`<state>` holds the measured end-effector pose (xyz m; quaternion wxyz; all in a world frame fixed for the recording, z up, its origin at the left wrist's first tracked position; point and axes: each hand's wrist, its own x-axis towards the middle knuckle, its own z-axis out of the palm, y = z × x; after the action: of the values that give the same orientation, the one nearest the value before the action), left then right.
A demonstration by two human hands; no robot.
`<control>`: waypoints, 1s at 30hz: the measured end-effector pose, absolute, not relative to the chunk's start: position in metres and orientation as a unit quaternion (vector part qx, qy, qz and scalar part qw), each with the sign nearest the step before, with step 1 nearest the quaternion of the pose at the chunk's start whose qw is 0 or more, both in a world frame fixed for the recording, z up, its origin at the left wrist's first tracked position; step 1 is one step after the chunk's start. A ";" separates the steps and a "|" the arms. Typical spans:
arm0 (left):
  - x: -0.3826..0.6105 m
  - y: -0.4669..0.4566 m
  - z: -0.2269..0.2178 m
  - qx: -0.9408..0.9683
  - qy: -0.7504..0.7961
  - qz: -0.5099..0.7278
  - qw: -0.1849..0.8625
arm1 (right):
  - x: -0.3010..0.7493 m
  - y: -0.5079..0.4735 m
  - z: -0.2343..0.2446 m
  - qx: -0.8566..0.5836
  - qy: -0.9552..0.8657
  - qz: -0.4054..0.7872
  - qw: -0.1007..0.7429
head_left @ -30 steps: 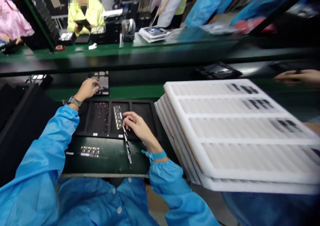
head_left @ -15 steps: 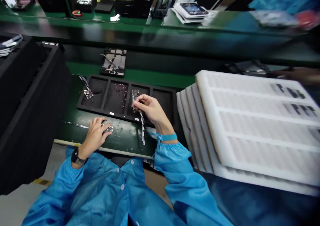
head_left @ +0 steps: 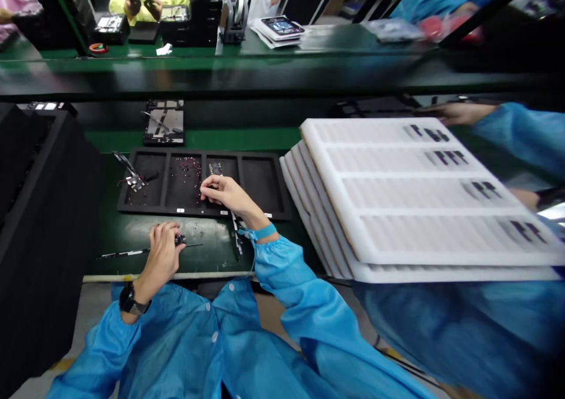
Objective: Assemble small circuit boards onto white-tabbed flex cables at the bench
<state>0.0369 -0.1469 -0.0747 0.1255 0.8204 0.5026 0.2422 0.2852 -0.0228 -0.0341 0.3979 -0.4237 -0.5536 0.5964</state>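
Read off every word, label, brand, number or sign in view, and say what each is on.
No text can be read anywhere here.
White labels on the front edge of the black tray: too small to read.
Screen or picture on the papers across the bench: any writing too small to read.
Watch on the left wrist: nothing readable.

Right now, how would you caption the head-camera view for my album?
Left hand at a small dark part, right hand over a divided black tray.
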 end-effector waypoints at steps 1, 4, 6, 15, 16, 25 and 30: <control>0.037 -0.147 -0.075 0.821 0.502 0.243 0.123 | 0.285 -0.023 -0.034 -0.423 -0.555 0.595 0.399; 0.035 -0.145 -0.075 0.821 0.497 0.250 0.129 | 0.285 -0.022 -0.034 -0.424 -0.559 0.587 0.404; 0.032 -0.142 -0.075 0.820 0.492 0.252 0.147 | 0.286 -0.022 -0.035 -0.425 -0.558 0.587 0.405; 0.028 -0.123 -0.064 0.840 0.464 0.198 0.200 | 0.286 -0.021 -0.043 -0.404 -0.568 0.581 0.420; 0.028 -0.123 -0.063 0.840 0.466 0.196 0.199 | 0.286 -0.021 -0.043 -0.406 -0.567 0.580 0.421; 0.030 -0.127 -0.070 0.852 0.455 0.208 0.152 | 0.282 -0.023 -0.037 -0.410 -0.555 0.607 0.394; 0.032 -0.128 -0.064 0.856 0.456 0.190 0.150 | 0.279 -0.023 -0.036 -0.418 -0.556 0.601 0.394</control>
<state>0.0316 -0.1278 -0.0644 0.1501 0.8565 0.4557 0.1903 0.2792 -0.0230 -0.0361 0.3938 -0.4184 -0.5555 0.6011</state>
